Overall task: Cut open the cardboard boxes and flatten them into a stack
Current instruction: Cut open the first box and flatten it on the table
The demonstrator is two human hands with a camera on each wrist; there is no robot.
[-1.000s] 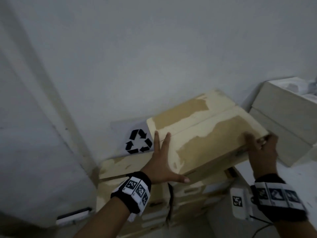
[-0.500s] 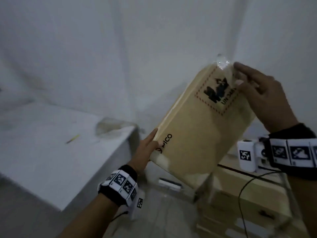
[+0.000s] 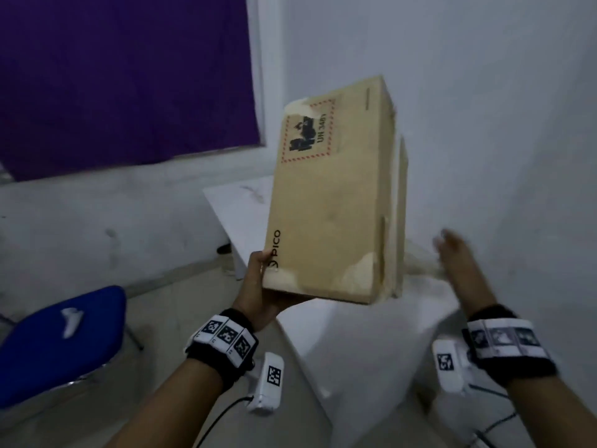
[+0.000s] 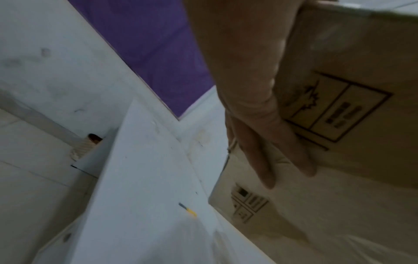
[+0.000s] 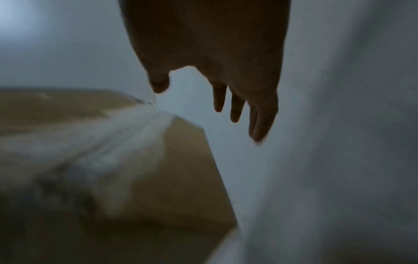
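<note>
A tan cardboard box [image 3: 329, 205] with a PICO print and a red-dashed UN label stands upright in the air over a white table. My left hand [image 3: 258, 279] grips its lower left corner, thumb on the front face. In the left wrist view its fingers [image 4: 267, 139] lie along the box's [image 4: 350, 89] underside. My right hand [image 3: 458, 260] hovers blurred to the right of the box, fingers spread and off the cardboard. A pale strip of clear tape [image 3: 420, 265] stretches from the box's lower right edge toward it. In the right wrist view the tape [image 5: 135, 125] ends near the thumb of that hand [image 5: 226, 92].
The white table [image 3: 242, 215] runs under the box along the right wall. A small yellow-and-dark tool [image 4: 187, 209] lies on it. A blue chair [image 3: 64, 334] with a white object on its seat stands at the lower left. A purple curtain [image 3: 129, 76] hangs behind.
The box came off the stack of boxes and now stands upright over the table. My right hand left its top corner and dropped to the lower right, with tape trailing.
</note>
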